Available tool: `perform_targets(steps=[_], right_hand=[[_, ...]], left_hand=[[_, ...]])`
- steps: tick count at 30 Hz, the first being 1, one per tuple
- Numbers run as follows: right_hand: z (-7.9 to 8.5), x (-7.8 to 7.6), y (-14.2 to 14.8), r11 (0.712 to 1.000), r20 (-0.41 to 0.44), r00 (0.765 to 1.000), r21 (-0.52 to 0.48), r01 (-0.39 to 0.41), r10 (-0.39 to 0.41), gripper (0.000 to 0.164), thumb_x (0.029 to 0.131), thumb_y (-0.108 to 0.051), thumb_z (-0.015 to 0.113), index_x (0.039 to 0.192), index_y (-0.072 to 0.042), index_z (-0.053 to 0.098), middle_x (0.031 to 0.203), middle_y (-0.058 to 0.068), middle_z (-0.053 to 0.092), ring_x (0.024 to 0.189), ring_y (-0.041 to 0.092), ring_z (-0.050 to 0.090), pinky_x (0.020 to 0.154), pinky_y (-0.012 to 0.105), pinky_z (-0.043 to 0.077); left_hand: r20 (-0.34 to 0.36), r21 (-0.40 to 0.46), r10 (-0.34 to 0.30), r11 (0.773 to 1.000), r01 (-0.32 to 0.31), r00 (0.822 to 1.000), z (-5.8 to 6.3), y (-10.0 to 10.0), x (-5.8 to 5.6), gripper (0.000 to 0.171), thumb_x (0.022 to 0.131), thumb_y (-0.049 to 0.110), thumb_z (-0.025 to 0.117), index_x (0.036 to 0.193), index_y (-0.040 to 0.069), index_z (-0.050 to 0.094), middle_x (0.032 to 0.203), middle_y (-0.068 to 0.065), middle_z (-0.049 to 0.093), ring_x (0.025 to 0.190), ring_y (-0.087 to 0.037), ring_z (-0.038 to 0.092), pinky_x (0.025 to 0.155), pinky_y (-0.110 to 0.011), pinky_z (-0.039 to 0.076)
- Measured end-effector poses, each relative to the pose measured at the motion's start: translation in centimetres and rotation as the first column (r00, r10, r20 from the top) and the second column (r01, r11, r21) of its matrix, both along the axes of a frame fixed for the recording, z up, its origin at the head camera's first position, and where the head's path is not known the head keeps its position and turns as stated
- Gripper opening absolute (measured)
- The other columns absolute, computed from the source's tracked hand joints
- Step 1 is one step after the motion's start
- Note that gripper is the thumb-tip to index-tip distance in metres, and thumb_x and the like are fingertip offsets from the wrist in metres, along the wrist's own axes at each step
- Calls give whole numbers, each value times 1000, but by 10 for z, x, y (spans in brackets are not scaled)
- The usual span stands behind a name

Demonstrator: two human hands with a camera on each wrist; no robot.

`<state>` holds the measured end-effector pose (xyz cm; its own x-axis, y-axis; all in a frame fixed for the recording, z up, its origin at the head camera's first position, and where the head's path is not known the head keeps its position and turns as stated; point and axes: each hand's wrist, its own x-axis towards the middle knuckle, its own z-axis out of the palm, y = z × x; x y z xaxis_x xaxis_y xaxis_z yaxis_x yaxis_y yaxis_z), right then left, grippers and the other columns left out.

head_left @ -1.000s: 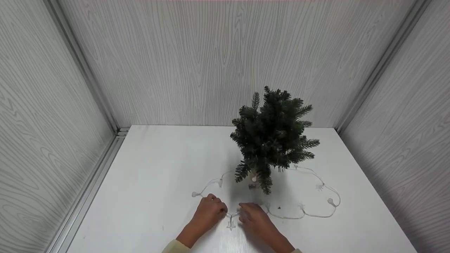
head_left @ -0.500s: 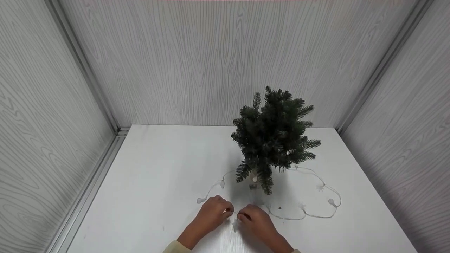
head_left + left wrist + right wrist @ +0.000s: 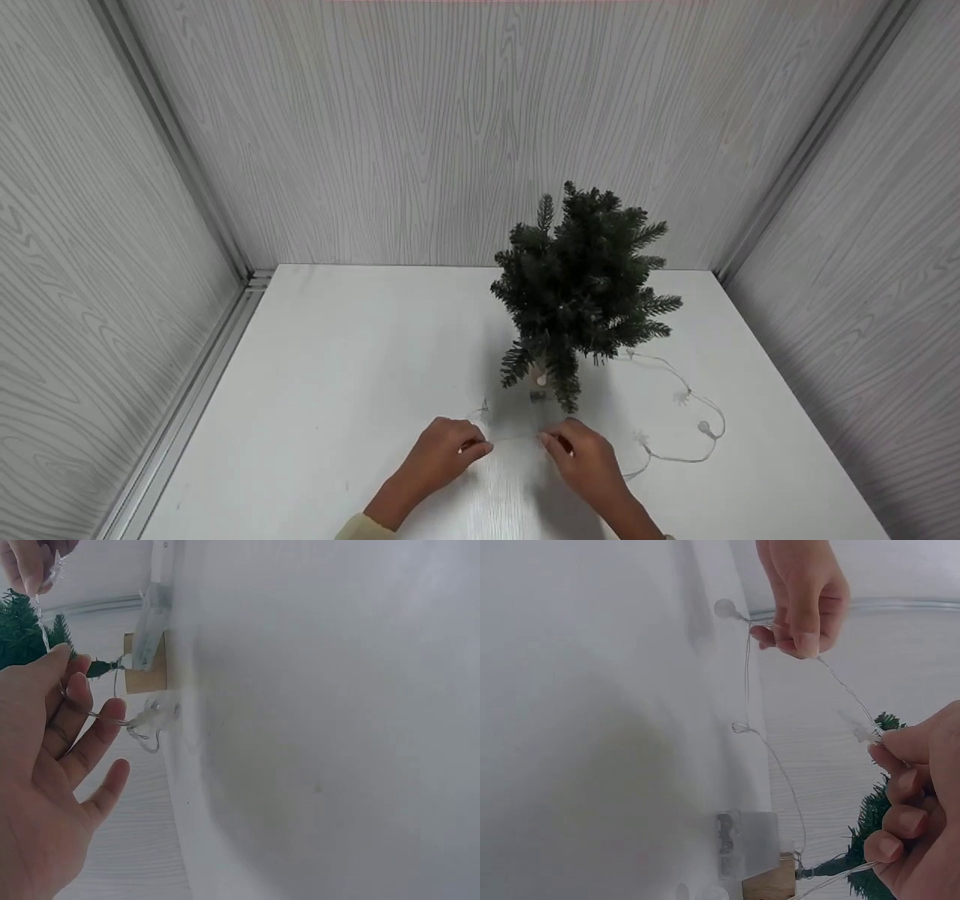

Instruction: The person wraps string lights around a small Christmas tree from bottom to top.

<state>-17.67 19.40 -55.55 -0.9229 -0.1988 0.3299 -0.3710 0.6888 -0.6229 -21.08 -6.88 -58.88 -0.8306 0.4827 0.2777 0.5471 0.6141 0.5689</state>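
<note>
A strand of clear string lights point(image 3: 847, 687) is stretched between my two hands above the white table. My left hand point(image 3: 444, 451) pinches the thin wire between thumb and forefinger, its other fingers loosely bent in the left wrist view. To the right of it, my right hand point(image 3: 589, 459) pinches the wire at a clear spiky light point(image 3: 861, 730), with more wire passing under its curled fingers. Behind the hands stands a small artificial Christmas tree point(image 3: 579, 285) on a wooden base point(image 3: 147, 675). A clear battery box point(image 3: 751, 844) is beside that base.
On the table's right side lies the rest of the strand, with a round bulb point(image 3: 704, 427) and other clear lights. A round bulb point(image 3: 724, 608) hangs by the left hand. Grey wood-grain panels point(image 3: 420, 135) enclose the table point(image 3: 337, 360) at back and sides.
My hands came together at the wire near a star light, then moved apart, the right hand going right and up. The left part of the strand has been drawn in toward the left hand.
</note>
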Motion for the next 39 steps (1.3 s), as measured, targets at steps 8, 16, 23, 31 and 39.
perform_targets(steps=[8, 16, 23, 31, 39], right_hand=[[13, 8, 13, 997, 12, 1000, -79, 17, -16, 8, 95, -15, 71, 93, -23, 70, 77, -14, 52, 64, 1, 44, 58, 22, 42], [27, 8, 27, 984, -118, 992, -177, 15, -37, 19, 93, -6, 71, 88, -24, 67, 73, -13, 47, 60, 2, 41, 55, 21, 41], [39, 9, 37, 977, -198, 978, -213, 16, -60, 18, 94, -6, 71, 88, -23, 68, 72, -13, 48, 58, 3, 42, 52, 21, 40], [49, 11, 41, 977, -230, 969, -211, 42, -92, 18, 92, -3, 72, 88, -21, 70, 71, -13, 47, 57, 3, 40, 52, 20, 39], [59, 16, 40, 969, -281, 953, -242, 44, -113, 20, 90, 0, 72, 89, -20, 70, 71, -10, 46, 59, 3, 41, 53, 17, 38]], left_hand=[[1, 89, -14, 996, 14, 1000, 6, -6, 0, 19, 100, 36, 63, 91, 25, 76, 82, 16, 68, 75, 1, 57, 82, -34, 49], [-69, 132, -22, 991, 31, 997, 13, -8, -2, 21, 104, 30, 57, 97, 21, 75, 89, 9, 74, 88, -4, 65, 90, -43, 50], [-149, 127, -44, 990, 63, 988, 18, -10, -2, 11, 100, 24, 64, 104, 21, 74, 95, 15, 71, 89, -5, 62, 91, -42, 48], [-269, 123, 25, 992, 9, 963, 16, -8, -9, 7, 96, 23, 71, 100, 23, 75, 95, 14, 71, 93, -8, 60, 85, -37, 48], [-477, 105, 194, 981, -164, 857, 18, -8, -27, 12, 86, 17, 81, 95, 24, 75, 92, 12, 73, 87, -12, 58, 73, -32, 48]])
